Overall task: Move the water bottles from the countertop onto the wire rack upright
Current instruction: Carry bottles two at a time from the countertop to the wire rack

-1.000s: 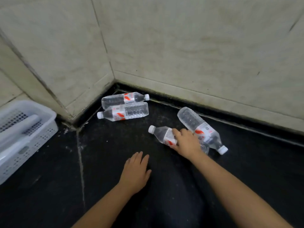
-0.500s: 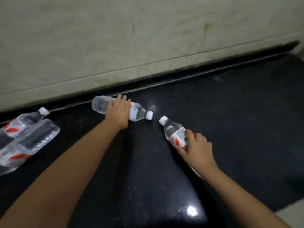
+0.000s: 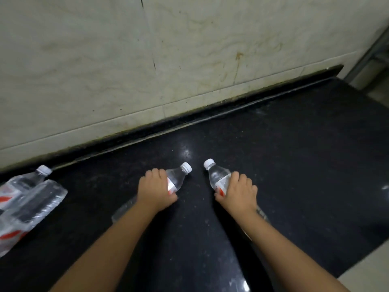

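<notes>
My left hand grips a clear water bottle around its red-and-white label, its white cap pointing away and to the right. My right hand grips a second clear bottle the same way, its cap pointing away and to the left. Both bottles are tilted above the black countertop, their lower ends hidden behind my hands and forearms. Two more bottles lie on their sides at the left edge: one by the wall and one nearer to me. No wire rack shows clearly.
A pale marble wall stands behind the counter. The counter's right end meets a grey metal frame at the top right. A light floor strip shows beyond the counter's front right edge.
The view has swung right. My left hand has taken hold of a bottle and brought it beside the one in my right hand. The white basket is out of view.
</notes>
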A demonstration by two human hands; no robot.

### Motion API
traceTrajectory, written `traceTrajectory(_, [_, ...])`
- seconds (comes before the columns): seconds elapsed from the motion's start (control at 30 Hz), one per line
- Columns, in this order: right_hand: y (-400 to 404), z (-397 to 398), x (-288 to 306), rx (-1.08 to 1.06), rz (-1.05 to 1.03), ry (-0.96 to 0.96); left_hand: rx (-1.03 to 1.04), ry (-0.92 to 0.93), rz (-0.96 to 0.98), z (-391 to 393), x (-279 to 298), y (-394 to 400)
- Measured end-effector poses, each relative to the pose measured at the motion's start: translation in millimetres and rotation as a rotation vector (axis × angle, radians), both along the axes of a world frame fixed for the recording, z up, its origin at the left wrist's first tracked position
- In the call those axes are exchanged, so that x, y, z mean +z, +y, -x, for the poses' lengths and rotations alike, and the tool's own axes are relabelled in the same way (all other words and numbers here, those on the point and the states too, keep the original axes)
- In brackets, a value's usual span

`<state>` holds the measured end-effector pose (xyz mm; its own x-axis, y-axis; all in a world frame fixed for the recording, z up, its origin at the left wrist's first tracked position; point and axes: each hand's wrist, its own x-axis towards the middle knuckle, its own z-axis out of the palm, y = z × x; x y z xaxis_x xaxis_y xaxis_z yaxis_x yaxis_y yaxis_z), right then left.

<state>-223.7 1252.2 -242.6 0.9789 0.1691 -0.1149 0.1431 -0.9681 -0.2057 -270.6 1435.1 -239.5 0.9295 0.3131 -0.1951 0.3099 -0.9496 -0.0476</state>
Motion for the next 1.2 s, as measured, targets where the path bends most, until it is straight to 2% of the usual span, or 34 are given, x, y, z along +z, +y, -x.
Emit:
traceTrajectory(0.1, [-3,-3,-1,0.022,-0.012,0.079,-0.059,-0.089,0.007,18,-9,-13])
traceTrajectory(0.23, [-8,1,1,0.065,-0.058,0.08,-0.061,-0.133,0.002,26,-10,-22])
traceTrajectory(0.33, [-29,7,8,0.031,-0.15,0.064,-0.012,-0.082,0.081,26,10,-46])
traceTrajectory(0.47, [-91,12,33,-0.047,-0.303,0.011,0.058,-0.165,0.164,8,37,-95])
traceTrajectory(0.7, [-257,-3,91,-0.216,-0.547,-0.117,-0.087,-0.324,0.269,-47,91,-251])
traceTrajectory(1.0, [-477,-57,143,-0.319,-0.568,-0.344,-0.111,-0.485,0.471,-132,148,-503])
traceTrajectory(1.2, [-585,-115,183,-0.325,-0.659,-0.518,-0.162,-0.632,0.554,-197,191,-609])
